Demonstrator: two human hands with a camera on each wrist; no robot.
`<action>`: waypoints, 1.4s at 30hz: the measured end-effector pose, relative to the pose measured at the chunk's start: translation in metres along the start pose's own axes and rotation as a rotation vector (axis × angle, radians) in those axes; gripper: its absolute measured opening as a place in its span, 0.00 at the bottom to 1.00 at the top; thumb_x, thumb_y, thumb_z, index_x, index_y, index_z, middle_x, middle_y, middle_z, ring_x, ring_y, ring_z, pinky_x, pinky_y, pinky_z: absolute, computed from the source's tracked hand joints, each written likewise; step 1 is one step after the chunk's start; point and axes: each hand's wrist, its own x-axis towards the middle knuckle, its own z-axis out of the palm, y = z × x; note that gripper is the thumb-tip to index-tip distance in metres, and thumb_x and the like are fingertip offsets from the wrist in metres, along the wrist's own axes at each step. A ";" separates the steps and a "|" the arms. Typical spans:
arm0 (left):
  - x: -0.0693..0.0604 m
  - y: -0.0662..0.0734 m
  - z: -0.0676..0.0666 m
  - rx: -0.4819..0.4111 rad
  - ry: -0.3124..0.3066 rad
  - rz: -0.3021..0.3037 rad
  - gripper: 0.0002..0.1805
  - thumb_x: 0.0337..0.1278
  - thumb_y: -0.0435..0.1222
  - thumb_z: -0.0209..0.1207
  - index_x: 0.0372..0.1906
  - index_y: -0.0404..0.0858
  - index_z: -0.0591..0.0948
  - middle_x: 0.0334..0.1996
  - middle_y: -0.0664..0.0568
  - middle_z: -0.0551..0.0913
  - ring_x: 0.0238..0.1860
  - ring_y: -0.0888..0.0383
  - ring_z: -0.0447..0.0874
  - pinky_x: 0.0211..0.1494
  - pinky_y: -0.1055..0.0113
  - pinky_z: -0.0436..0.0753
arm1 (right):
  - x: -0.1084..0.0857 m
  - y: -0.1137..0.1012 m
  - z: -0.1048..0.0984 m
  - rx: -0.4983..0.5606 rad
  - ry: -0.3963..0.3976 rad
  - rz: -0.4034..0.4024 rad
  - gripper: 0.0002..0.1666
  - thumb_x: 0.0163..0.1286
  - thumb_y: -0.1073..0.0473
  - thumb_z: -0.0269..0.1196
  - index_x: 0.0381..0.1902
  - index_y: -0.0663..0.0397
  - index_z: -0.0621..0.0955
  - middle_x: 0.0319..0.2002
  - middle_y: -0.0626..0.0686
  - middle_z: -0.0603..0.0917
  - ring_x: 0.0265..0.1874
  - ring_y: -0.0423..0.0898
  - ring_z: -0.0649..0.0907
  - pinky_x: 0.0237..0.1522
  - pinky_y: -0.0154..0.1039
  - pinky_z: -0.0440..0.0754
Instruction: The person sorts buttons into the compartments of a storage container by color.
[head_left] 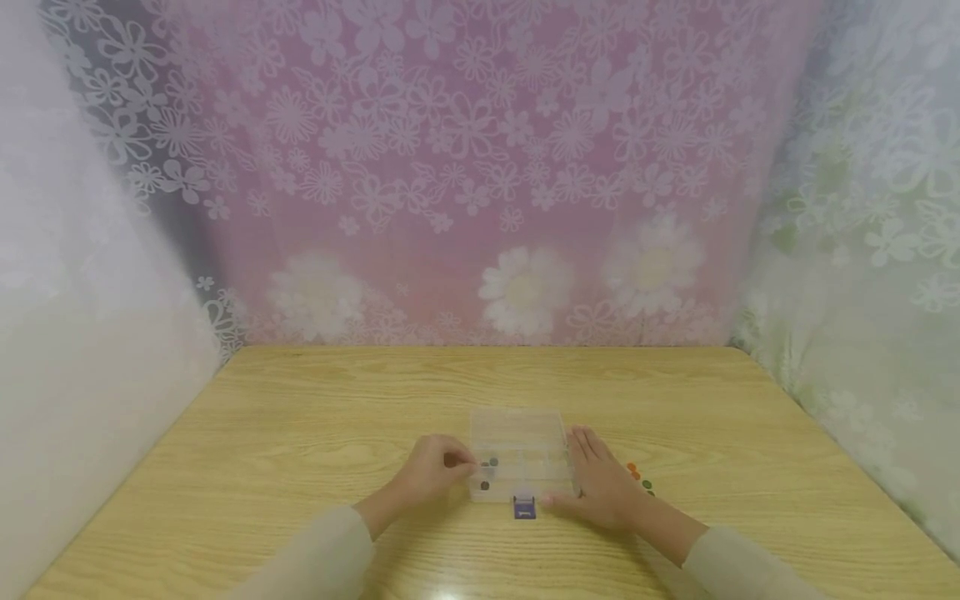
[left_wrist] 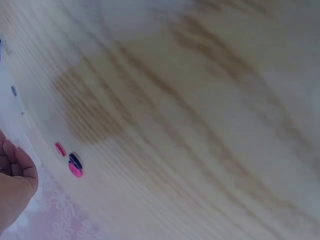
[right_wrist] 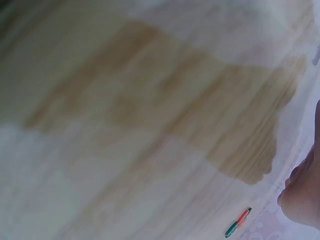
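Observation:
In the head view a clear plastic box [head_left: 534, 485] with dividers stands on the table, its lid [head_left: 516, 427] tipped open at the back and a purple latch [head_left: 525, 507] at its front. Dark buttons [head_left: 485, 486] lie in its left part. My left hand [head_left: 431, 471] pinches the box's left wall with thumb and forefinger; the other fingers are curled. Along the right wall lies my right hand [head_left: 600, 483], fingers straight, with the thumb near the front edge. In the left wrist view, a pink button [left_wrist: 75, 169], a black button [left_wrist: 75, 160] and a red button [left_wrist: 60, 149] lie near that hand.
Orange buttons [head_left: 632, 468] and green buttons [head_left: 647, 484] lie on the wooden table [head_left: 315, 433] right of my right hand. Flowered curtains [head_left: 465, 167] hang behind the table's back edge and along both sides.

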 end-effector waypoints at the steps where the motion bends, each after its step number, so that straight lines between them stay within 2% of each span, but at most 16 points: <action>1: -0.001 -0.001 -0.001 0.003 0.007 0.005 0.05 0.55 0.31 0.60 0.30 0.34 0.85 0.31 0.48 0.85 0.32 0.60 0.78 0.35 0.75 0.76 | 0.000 0.000 0.000 0.001 0.000 0.003 0.61 0.60 0.26 0.51 0.68 0.75 0.51 0.70 0.72 0.50 0.71 0.66 0.49 0.70 0.57 0.51; 5: -0.003 -0.006 -0.007 0.017 0.022 0.001 0.05 0.56 0.32 0.60 0.31 0.35 0.85 0.31 0.48 0.85 0.33 0.60 0.79 0.36 0.75 0.77 | -0.002 0.001 -0.001 0.009 0.005 0.012 0.62 0.59 0.26 0.51 0.68 0.75 0.51 0.70 0.72 0.50 0.70 0.66 0.50 0.70 0.58 0.51; 10: -0.007 -0.013 -0.015 0.025 0.039 -0.021 0.04 0.55 0.31 0.60 0.30 0.35 0.84 0.30 0.49 0.85 0.29 0.65 0.76 0.31 0.77 0.75 | -0.001 0.003 0.001 -0.009 0.013 0.013 0.63 0.58 0.23 0.49 0.68 0.74 0.52 0.70 0.71 0.49 0.71 0.65 0.50 0.71 0.56 0.51; 14: -0.012 -0.020 -0.022 0.010 0.048 -0.025 0.05 0.55 0.32 0.60 0.31 0.33 0.84 0.30 0.47 0.85 0.26 0.66 0.75 0.29 0.77 0.76 | 0.000 0.004 0.002 -0.008 0.013 0.015 0.64 0.57 0.23 0.49 0.68 0.73 0.52 0.70 0.70 0.49 0.71 0.64 0.49 0.71 0.56 0.51; 19: -0.020 -0.032 -0.029 -0.017 0.047 -0.064 0.06 0.55 0.33 0.60 0.32 0.32 0.83 0.31 0.45 0.85 0.25 0.64 0.78 0.28 0.77 0.78 | 0.001 0.004 0.003 -0.003 0.013 0.014 0.64 0.57 0.23 0.49 0.68 0.73 0.52 0.70 0.70 0.50 0.71 0.64 0.49 0.71 0.57 0.51; 22: -0.025 -0.040 -0.033 -0.018 0.049 -0.040 0.07 0.54 0.33 0.61 0.31 0.31 0.83 0.31 0.44 0.85 0.27 0.62 0.80 0.31 0.77 0.79 | 0.001 0.003 0.003 -0.003 0.009 0.014 0.64 0.57 0.23 0.49 0.68 0.73 0.52 0.70 0.70 0.50 0.71 0.64 0.49 0.71 0.56 0.51; 26: -0.030 -0.046 -0.040 -0.008 0.033 -0.012 0.06 0.54 0.32 0.60 0.30 0.31 0.83 0.31 0.45 0.85 0.30 0.63 0.81 0.35 0.78 0.78 | 0.002 0.003 0.003 0.000 0.003 0.015 0.63 0.58 0.23 0.49 0.68 0.73 0.52 0.70 0.70 0.49 0.71 0.64 0.49 0.71 0.56 0.51; 29: -0.034 -0.047 -0.044 -0.006 0.012 -0.032 0.06 0.54 0.32 0.60 0.30 0.32 0.83 0.32 0.45 0.85 0.31 0.62 0.81 0.37 0.77 0.79 | 0.002 0.003 0.002 0.002 0.001 0.011 0.63 0.58 0.24 0.50 0.68 0.74 0.52 0.70 0.71 0.50 0.71 0.65 0.49 0.71 0.57 0.51; 34: -0.039 -0.048 -0.046 -0.045 -0.019 -0.074 0.06 0.54 0.32 0.61 0.30 0.31 0.83 0.32 0.44 0.85 0.33 0.55 0.84 0.40 0.69 0.83 | 0.001 0.003 0.002 -0.001 0.007 0.010 0.63 0.58 0.24 0.50 0.68 0.75 0.52 0.70 0.72 0.50 0.71 0.65 0.50 0.70 0.57 0.51; 40: -0.041 -0.050 -0.046 -0.092 -0.051 -0.104 0.05 0.52 0.30 0.61 0.30 0.30 0.82 0.27 0.44 0.86 0.27 0.60 0.83 0.32 0.76 0.80 | 0.001 0.002 0.002 -0.004 0.013 0.001 0.63 0.59 0.25 0.50 0.67 0.76 0.52 0.70 0.72 0.50 0.70 0.66 0.50 0.70 0.57 0.51; 42: -0.041 -0.050 -0.046 -0.073 -0.049 -0.107 0.04 0.51 0.30 0.62 0.29 0.31 0.82 0.25 0.45 0.85 0.25 0.62 0.82 0.29 0.77 0.78 | 0.001 0.001 0.002 -0.005 0.013 0.004 0.63 0.59 0.25 0.50 0.68 0.76 0.52 0.70 0.72 0.50 0.70 0.66 0.50 0.70 0.57 0.51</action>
